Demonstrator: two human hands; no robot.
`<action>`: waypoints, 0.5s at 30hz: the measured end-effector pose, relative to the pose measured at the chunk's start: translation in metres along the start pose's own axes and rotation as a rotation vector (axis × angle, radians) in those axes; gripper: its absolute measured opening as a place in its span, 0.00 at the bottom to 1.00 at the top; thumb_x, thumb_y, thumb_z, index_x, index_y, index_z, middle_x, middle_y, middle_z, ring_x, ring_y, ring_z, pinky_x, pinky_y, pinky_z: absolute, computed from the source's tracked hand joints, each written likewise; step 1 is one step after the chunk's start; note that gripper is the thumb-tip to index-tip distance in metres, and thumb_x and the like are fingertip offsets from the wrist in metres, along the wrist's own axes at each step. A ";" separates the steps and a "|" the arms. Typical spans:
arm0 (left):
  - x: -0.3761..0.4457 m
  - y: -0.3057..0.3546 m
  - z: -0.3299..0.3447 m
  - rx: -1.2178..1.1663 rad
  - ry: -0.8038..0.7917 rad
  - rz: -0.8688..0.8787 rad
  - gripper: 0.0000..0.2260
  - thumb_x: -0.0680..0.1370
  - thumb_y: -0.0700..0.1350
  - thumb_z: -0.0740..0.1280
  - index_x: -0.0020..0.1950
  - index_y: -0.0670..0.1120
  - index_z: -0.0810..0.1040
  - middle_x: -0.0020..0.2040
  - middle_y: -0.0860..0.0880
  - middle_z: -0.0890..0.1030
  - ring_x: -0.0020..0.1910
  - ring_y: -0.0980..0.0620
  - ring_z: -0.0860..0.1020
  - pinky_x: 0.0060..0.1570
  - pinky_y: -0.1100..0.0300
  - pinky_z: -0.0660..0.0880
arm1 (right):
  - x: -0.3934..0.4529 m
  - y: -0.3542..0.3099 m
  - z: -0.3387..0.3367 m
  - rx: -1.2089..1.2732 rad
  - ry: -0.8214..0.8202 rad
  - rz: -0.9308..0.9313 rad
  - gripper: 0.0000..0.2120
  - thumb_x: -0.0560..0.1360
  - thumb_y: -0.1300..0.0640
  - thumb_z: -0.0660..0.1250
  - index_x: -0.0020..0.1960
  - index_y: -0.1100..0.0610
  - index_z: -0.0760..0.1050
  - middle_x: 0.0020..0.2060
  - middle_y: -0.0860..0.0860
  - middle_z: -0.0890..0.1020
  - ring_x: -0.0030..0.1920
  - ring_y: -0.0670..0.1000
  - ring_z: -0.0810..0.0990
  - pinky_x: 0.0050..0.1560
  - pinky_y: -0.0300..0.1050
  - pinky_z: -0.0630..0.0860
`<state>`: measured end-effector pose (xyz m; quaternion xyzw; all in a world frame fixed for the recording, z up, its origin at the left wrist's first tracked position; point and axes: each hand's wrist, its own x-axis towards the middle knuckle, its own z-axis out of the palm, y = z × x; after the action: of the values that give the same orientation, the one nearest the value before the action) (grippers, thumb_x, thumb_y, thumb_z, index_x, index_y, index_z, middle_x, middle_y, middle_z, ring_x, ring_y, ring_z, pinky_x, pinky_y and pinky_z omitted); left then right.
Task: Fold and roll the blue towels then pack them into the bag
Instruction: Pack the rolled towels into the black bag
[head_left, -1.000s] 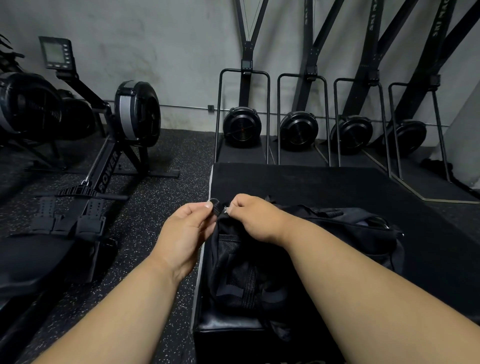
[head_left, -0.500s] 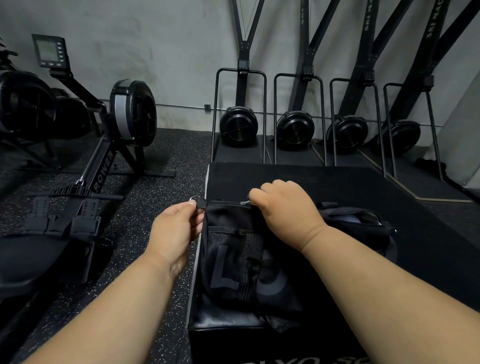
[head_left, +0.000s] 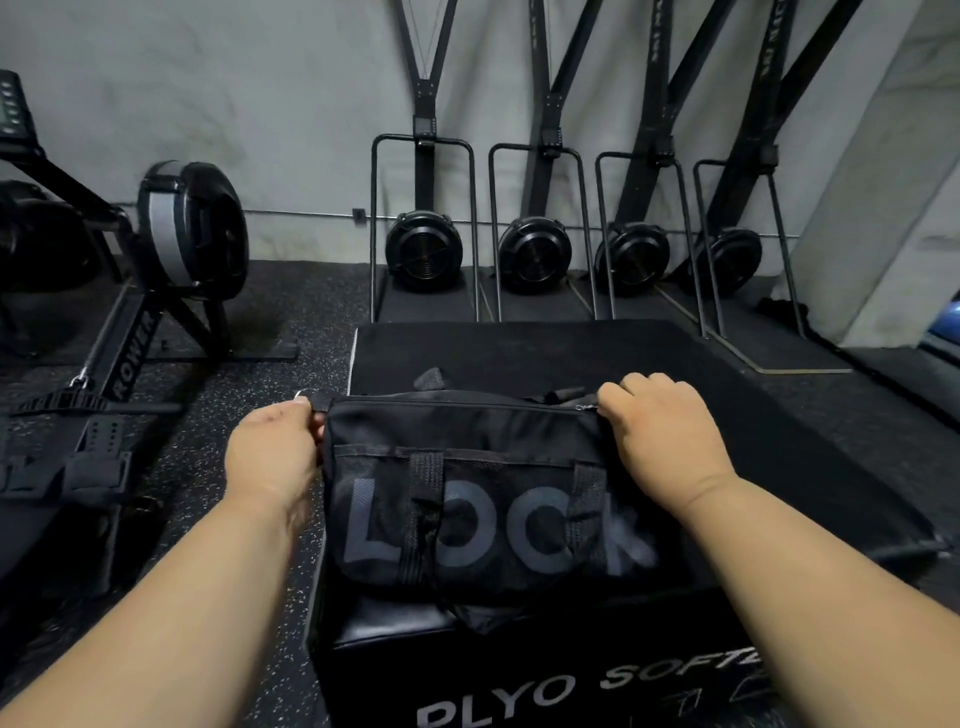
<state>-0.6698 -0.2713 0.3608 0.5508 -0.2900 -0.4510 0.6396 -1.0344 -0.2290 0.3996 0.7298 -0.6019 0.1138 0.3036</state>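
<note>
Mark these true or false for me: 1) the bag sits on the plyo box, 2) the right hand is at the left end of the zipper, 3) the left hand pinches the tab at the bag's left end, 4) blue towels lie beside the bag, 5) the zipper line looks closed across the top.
1) True: the black bag rests on the plyo box.
2) False: the right hand is at the zipper pull, at the right end.
3) True: the left hand pinches the tab.
4) False: no towels show beside the bag.
5) True: the zipper looks shut between the hands.
</note>
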 end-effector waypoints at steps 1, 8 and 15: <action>-0.001 0.000 0.001 0.028 0.022 0.017 0.17 0.81 0.47 0.66 0.32 0.50 0.81 0.36 0.48 0.81 0.36 0.49 0.76 0.40 0.55 0.73 | -0.005 0.005 -0.001 -0.007 -0.012 0.024 0.15 0.64 0.69 0.75 0.41 0.54 0.73 0.33 0.53 0.71 0.31 0.58 0.69 0.33 0.48 0.57; -0.005 -0.003 0.001 0.255 0.122 0.085 0.15 0.74 0.59 0.66 0.33 0.51 0.79 0.34 0.49 0.78 0.36 0.49 0.73 0.42 0.52 0.72 | -0.029 0.035 -0.001 0.075 -0.071 0.173 0.17 0.66 0.70 0.70 0.42 0.53 0.68 0.34 0.49 0.64 0.31 0.55 0.62 0.31 0.48 0.59; -0.009 -0.005 0.001 0.379 0.179 0.162 0.19 0.77 0.59 0.65 0.40 0.42 0.75 0.33 0.51 0.75 0.33 0.48 0.70 0.38 0.54 0.70 | -0.037 0.047 -0.003 0.162 -0.221 0.407 0.11 0.77 0.65 0.59 0.43 0.52 0.60 0.36 0.50 0.69 0.31 0.52 0.65 0.30 0.50 0.60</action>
<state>-0.6756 -0.2638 0.3569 0.6741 -0.3547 -0.2849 0.5819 -1.0880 -0.2018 0.3965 0.6237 -0.7549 0.1401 0.1471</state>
